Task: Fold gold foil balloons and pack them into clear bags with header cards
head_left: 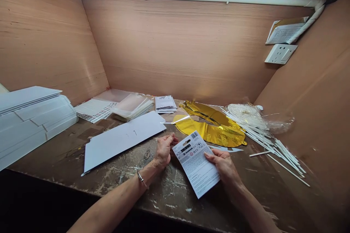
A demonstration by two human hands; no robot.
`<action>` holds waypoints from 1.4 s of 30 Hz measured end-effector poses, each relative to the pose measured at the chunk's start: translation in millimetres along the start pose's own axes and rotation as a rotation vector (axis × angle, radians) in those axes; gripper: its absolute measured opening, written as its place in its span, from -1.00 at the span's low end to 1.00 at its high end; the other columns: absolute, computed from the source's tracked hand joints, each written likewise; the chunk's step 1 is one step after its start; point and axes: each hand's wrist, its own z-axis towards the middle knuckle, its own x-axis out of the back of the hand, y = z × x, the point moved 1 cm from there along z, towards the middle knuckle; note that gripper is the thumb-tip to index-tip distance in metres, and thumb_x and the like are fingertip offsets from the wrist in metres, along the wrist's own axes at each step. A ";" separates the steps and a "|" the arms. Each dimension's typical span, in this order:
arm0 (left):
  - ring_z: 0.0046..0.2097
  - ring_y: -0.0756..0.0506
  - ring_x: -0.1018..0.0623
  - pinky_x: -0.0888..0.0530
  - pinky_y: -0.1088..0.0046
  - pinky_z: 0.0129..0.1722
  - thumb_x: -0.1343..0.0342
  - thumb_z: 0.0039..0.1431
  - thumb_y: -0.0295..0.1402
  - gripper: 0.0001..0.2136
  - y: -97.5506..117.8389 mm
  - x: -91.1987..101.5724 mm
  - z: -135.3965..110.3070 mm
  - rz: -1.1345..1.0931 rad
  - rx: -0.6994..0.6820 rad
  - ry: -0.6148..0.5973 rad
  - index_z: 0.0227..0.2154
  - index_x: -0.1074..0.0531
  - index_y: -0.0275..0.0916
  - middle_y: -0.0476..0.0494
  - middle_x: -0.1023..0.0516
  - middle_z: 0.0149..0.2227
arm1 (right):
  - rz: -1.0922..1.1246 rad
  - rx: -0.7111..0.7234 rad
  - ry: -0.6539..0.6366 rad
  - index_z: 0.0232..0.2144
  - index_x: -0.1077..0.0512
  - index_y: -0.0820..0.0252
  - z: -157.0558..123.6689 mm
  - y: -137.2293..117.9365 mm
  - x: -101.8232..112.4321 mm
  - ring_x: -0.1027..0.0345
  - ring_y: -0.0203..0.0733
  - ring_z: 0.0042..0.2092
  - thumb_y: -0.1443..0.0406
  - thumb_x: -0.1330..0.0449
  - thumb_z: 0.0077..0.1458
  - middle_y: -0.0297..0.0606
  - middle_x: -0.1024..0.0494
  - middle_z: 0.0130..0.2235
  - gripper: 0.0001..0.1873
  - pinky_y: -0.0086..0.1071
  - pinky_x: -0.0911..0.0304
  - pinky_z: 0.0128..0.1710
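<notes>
My right hand [222, 164] grips a printed white header card [197, 169] by its right edge, thumb on the printed face. The card is tilted, with a hang hole, icons and a barcode at its upper end. My left hand [165, 149] is closed in a pinch beside the card's upper left corner. What its fingers hold, if anything, I cannot make out. Just beyond both hands lies a flat gold foil balloon [210, 129]. A short white stick [167, 122] lies by the balloon's left end. Left of my left hand rests a folded white card sheet [123, 142].
Thin white sticks [273, 149] lie loose at the right, near a clear plastic bag [281, 125]. Small printed cards [165, 104] are stacked at the back. Clear plastic sleeves [131, 105] and printed sheets [94, 109] sit behind the folded sheet. White card stacks [35, 116] stand far left.
</notes>
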 end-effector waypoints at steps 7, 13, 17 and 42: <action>-0.66 0.05 -0.36 -0.27 0.57 -0.68 -0.22 -0.23 -0.20 -0.70 -12.1 -3.5 -1.6 -0.030 -0.070 -0.001 -0.63 -0.34 -0.37 -0.03 -0.41 -0.69 | 0.032 0.056 0.080 -0.53 -0.44 0.24 2.4 3.0 -1.7 -0.31 -0.21 -0.56 0.19 -0.20 -0.18 -0.29 -0.49 -0.55 -0.79 -0.40 -0.18 -0.58; -0.51 -0.04 -0.47 -0.40 0.45 -0.54 -0.26 -0.24 -0.30 -0.70 -10.3 -7.4 -3.1 -0.073 0.035 -0.188 -0.41 -0.43 -0.39 -0.17 -0.53 -0.46 | 0.089 0.231 0.136 -0.43 -0.43 0.26 7.5 13.5 -10.1 -0.30 -0.23 -0.50 0.16 -0.20 -0.16 -0.29 -0.49 -0.50 -0.73 -0.41 -0.21 -0.53; -0.44 -0.03 -0.48 -0.39 0.48 -0.47 -0.21 -0.17 -0.33 -0.72 14.4 -18.3 4.5 0.019 -0.090 -0.316 -0.35 -0.46 -0.37 -0.18 -0.53 -0.39 | 0.109 0.356 0.203 -0.37 -0.44 0.22 19.6 14.1 -13.1 -0.32 -0.22 -0.42 0.16 -0.19 -0.14 -0.28 -0.52 -0.40 -0.72 -0.39 -0.26 -0.42; -0.25 -0.12 -0.45 -0.36 0.38 -0.20 -0.15 -0.12 -0.37 -0.79 4.2 11.0 2.3 0.637 -0.357 -0.603 -0.35 -0.51 -0.25 -0.07 -0.53 -0.31 | -0.351 0.473 -0.069 -0.41 -0.51 0.18 34.3 18.2 10.3 -0.32 -0.19 -0.36 0.22 -0.17 -0.12 -0.31 -0.50 -0.45 -0.79 -0.33 -0.23 -0.33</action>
